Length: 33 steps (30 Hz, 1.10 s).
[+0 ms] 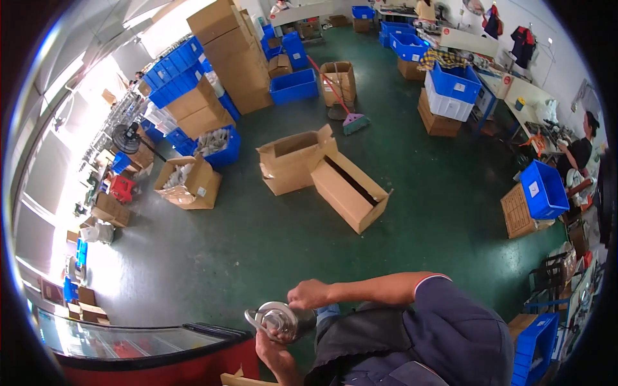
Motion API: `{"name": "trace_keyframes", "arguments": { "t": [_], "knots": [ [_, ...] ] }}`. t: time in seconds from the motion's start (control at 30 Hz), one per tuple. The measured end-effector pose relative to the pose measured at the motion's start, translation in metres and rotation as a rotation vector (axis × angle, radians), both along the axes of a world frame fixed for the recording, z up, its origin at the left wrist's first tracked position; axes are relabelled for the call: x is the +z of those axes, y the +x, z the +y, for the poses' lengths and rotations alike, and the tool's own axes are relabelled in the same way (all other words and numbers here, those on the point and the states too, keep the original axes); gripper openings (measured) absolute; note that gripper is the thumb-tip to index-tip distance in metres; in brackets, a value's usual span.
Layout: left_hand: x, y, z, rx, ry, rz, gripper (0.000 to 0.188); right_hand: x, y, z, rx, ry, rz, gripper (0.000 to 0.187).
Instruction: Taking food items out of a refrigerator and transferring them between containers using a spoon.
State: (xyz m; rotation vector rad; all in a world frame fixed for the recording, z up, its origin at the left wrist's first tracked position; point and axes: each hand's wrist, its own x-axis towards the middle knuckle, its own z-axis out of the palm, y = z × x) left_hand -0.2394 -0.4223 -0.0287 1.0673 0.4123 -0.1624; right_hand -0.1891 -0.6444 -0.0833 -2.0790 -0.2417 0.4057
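In front of my body, low in the head view, is a shiny round metal vessel [278,321] with a pale rim and a curved loop at its left side. My left hand [273,350] grips it from below, with fingers against its near side. At its upper right edge my right hand [310,294] is closed. Whether those fingers pinch the rim or something small is hidden. The exact kind of vessel is hard to make out.
A red chest with a glass top [148,341] stands close at lower left. Ahead on the green floor lie two open cartons, one upright [283,174] and one tilted [351,193]. A broom [354,122] stands beyond; a co-worker [582,145] sits at the right bench.
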Motion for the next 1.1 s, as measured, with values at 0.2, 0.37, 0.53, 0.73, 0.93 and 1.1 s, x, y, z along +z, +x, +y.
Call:
{"name": "trace_keyframes", "arguments": {
  "t": [0.2,0.37,0.53,0.73,0.93,1.1],
  "knots": [
    [-0.005,0.106,0.029,-0.191,-0.151,0.006,0.043,0.020,0.119,0.089,0.076,0.062,0.065,0.045],
    [-0.010,0.196,0.073,-0.176,-0.038,0.008,0.047,0.023,0.219,0.149,0.185,0.090,0.109,0.053],
    [-0.003,0.265,0.103,0.064,0.024,0.092,0.036,0.009,0.311,0.208,0.402,0.013,-0.063,0.054],
    [-0.026,0.354,0.149,0.263,-0.052,0.153,0.030,0.031,0.423,0.245,0.472,-0.143,0.008,0.036],
    [-0.051,0.377,0.193,0.587,-0.093,0.206,0.034,-0.019,0.521,0.312,0.677,-0.130,-0.199,0.020],
    [-0.046,0.380,0.218,0.951,-0.117,0.206,0.028,0.002,0.558,0.427,1.031,-0.106,-0.353,0.015]
  ]
}}
